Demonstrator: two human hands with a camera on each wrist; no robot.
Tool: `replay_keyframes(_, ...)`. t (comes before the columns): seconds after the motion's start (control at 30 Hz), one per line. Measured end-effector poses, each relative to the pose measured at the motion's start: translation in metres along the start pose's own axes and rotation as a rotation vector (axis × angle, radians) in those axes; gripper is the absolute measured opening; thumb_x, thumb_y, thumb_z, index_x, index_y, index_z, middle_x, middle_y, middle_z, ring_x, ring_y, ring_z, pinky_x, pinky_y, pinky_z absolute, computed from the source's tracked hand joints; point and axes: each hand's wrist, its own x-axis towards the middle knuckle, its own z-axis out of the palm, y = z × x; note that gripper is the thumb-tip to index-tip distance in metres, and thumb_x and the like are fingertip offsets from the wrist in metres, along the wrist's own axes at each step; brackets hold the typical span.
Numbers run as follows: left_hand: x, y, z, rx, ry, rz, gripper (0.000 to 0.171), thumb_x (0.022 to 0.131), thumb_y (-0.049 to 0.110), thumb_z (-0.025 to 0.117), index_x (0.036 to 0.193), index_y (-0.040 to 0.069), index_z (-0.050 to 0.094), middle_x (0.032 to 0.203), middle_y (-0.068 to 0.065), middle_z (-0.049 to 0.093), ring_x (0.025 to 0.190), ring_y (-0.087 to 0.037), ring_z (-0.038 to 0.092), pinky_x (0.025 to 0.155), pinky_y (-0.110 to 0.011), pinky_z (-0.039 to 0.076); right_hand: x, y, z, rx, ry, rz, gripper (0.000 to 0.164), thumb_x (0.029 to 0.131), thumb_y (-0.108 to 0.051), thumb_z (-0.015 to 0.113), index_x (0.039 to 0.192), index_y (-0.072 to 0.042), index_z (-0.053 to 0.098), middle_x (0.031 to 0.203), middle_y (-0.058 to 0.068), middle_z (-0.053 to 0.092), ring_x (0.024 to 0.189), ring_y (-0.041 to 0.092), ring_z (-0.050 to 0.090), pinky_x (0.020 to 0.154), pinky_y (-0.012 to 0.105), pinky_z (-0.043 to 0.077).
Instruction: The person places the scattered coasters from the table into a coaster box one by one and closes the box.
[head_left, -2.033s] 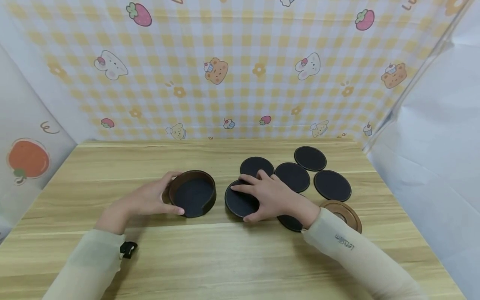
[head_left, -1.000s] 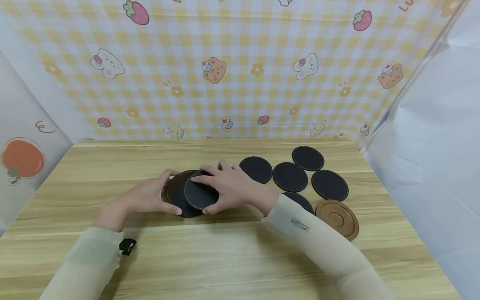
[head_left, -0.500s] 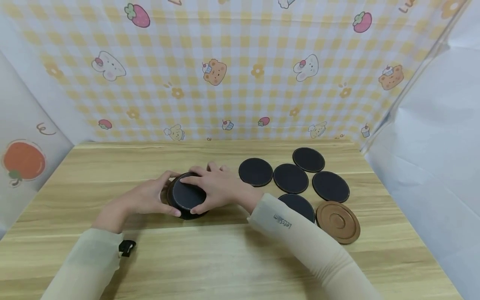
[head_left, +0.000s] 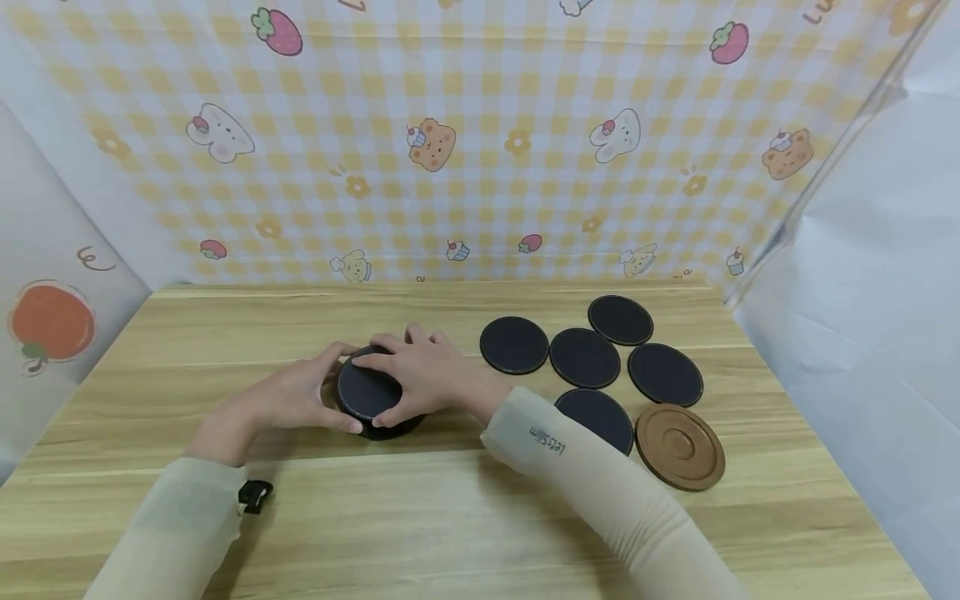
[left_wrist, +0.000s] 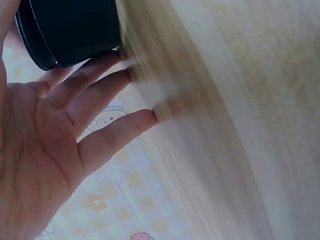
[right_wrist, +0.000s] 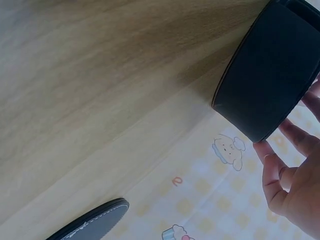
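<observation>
A black round coaster (head_left: pixel 367 392) with a stitched edge lies tilted over the top of a black round coaster holder (head_left: pixel 392 431), covering most of its opening. My right hand (head_left: pixel 435 375) grips the coaster, fingers at its far edge and thumb at its near edge. Around the holder's left side, my left hand (head_left: pixel 288 396) holds it, thumb at the front and fingers behind. In the left wrist view the coaster's edge (left_wrist: pixel 31 45) sticks out past the holder's wall (left_wrist: pixel 77 30). The holder's inside is hidden.
Several black coasters (head_left: pixel 513 344) lie flat on the wooden table (head_left: pixel 450 533), right of the holder. A brown disc with raised rings (head_left: pixel 680 447) lies at their near right. My right sleeve passes over the nearest coaster (head_left: pixel 596 417). A checked cloth (head_left: pixel 480 167) hangs behind.
My right hand has carried the coaster leftward from beside the other coasters onto the holder, shifting slightly farther left in the last half second. The left hand keeps its place on the holder.
</observation>
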Motion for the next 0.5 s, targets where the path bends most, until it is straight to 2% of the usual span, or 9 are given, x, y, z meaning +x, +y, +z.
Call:
replay_keyframes(0.3,-0.0003,0.0003,-0.0004,0.010,0.002,0.001,0.098,0.072,0.053,0.085,0.145,0.016,0.032,0.139,-0.023,0.057,0.128,-0.040,0.055,0.100,-0.063,0.042,0.0018,-0.0003,-0.0005,-0.020,-0.012,-0.010,0.083,0.080,-0.070,0.067,0.152,-0.044,0.034,0.158,-0.006,0.032,0.122,0.021,0.040,0.091,0.040,0.040)
replay_keyframes(0.5,-0.0009,0.0032,-0.0020,0.019,-0.006,-0.005,0.099,0.072,0.053,0.084,0.146,0.014,0.031,0.137,-0.023,0.058,0.126,-0.040,0.056,0.099,-0.063,0.044,0.0005,0.0007,0.0007,-0.004,-0.025,-0.026,0.083,0.082,-0.067,0.067,0.153,-0.041,0.032,0.156,-0.007,0.036,0.131,0.021,0.038,0.097,0.045,0.042)
